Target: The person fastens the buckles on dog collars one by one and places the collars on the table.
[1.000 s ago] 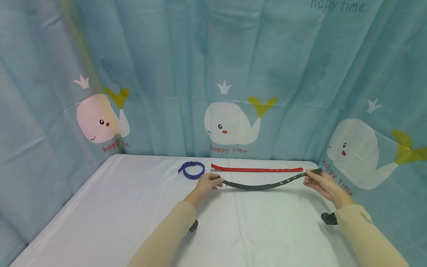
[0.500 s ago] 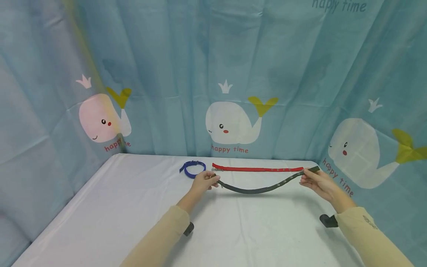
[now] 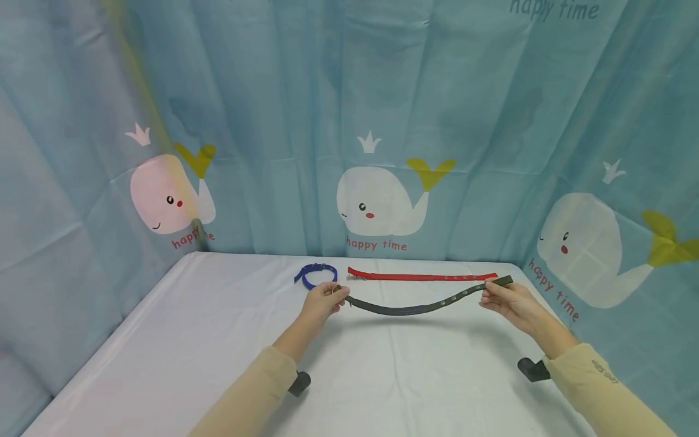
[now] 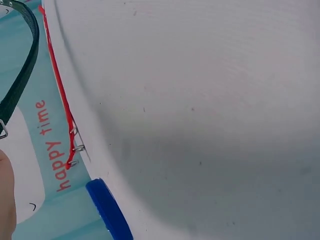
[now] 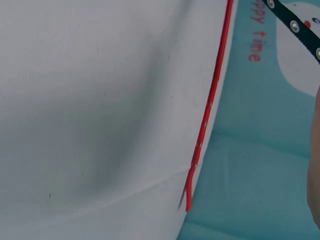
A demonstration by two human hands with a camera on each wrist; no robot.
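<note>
A dark green pet collar (image 3: 401, 311) with metal eyelets hangs in a shallow sag between the two hands, above the white table. My left hand (image 3: 321, 304) pinches its buckle end; in the left wrist view a metal buckle (image 4: 3, 130) shows just beyond the fingers. My right hand (image 3: 516, 308) pinches the other end near the eyelets, with a short tip sticking out past the fingers. Behind it a red collar (image 3: 409, 277) lies stretched out straight, its buckle end to the left. A blue collar (image 3: 304, 278) lies curled into a ring, partly hidden behind my left hand.
The white cloth-covered table (image 3: 164, 352) meets a light blue curtain (image 3: 306, 200) printed with whales at its back edge. More curtain hangs on both sides. A black device (image 3: 532, 369) sits at the right wrist, another (image 3: 300, 383) at the left.
Both hands have shifted slightly left, carrying the dark green collar with them. The left hand now overlaps part of the blue collar. The red and blue collars stay in place.
</note>
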